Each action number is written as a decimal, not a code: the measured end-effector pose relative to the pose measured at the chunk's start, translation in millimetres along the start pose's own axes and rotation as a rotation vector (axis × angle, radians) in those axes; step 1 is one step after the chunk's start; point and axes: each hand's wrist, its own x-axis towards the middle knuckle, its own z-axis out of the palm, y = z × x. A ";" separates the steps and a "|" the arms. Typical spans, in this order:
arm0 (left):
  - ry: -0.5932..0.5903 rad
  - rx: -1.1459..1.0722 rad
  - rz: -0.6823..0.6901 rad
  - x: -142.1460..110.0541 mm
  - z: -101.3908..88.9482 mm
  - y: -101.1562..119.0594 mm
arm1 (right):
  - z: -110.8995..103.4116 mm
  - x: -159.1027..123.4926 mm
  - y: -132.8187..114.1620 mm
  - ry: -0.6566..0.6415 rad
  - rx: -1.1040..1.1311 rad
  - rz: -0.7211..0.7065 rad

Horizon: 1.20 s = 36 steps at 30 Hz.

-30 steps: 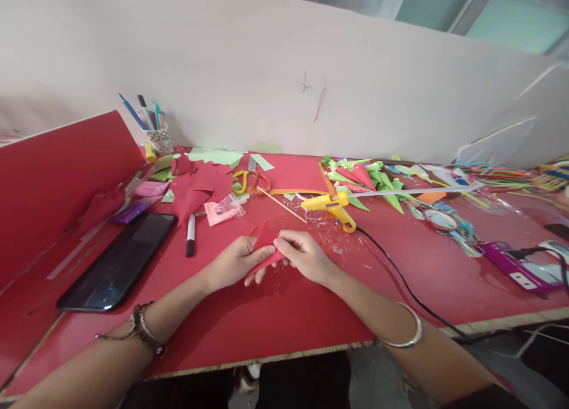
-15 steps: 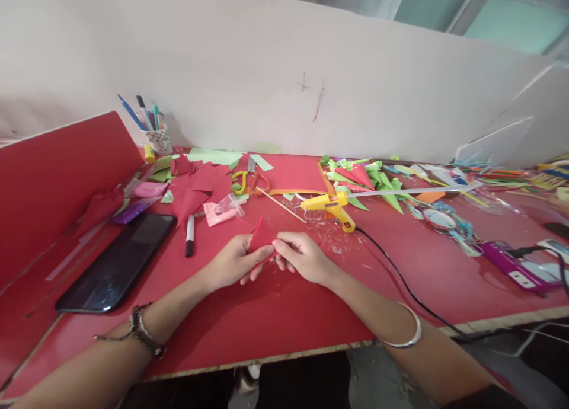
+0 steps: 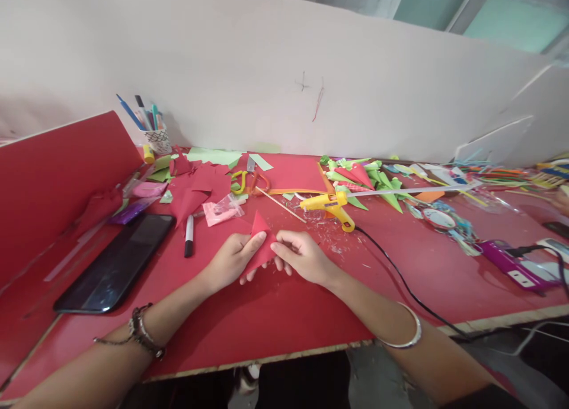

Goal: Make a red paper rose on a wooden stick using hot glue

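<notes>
Between my hands, above the front part of the red table point(image 3: 284, 317), is a piece of red paper point(image 3: 262, 252) folded or rolled to a point that faces away from me. My left hand point(image 3: 233, 261) grips its left side, thumb pressed on top. At the right edge, my right hand point(image 3: 302, 256) pinches the paper between thumb and fingers. Just beyond lie a wooden stick point(image 3: 282, 207) and a yellow glue gun point(image 3: 326, 206) with a black cord. A marker point(image 3: 189, 237) rests left of my left hand.
A black phone point(image 3: 118, 264) lies at the left. Scissors point(image 3: 240, 182), red paper scraps point(image 3: 195, 189) and a pile of green and red paper cones point(image 3: 362, 176) are farther back. A purple power strip point(image 3: 518, 265) sits at the right. A pen cup point(image 3: 157, 141) stands near the white board.
The red paper has turned in my hands, so more of its face and its pointed tip show. My left thumb has shifted up along it.
</notes>
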 end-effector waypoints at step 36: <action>0.060 0.012 -0.026 -3.4 -2.1 11.5 | -2.3 1.0 -0.5 0.207 -0.222 -0.340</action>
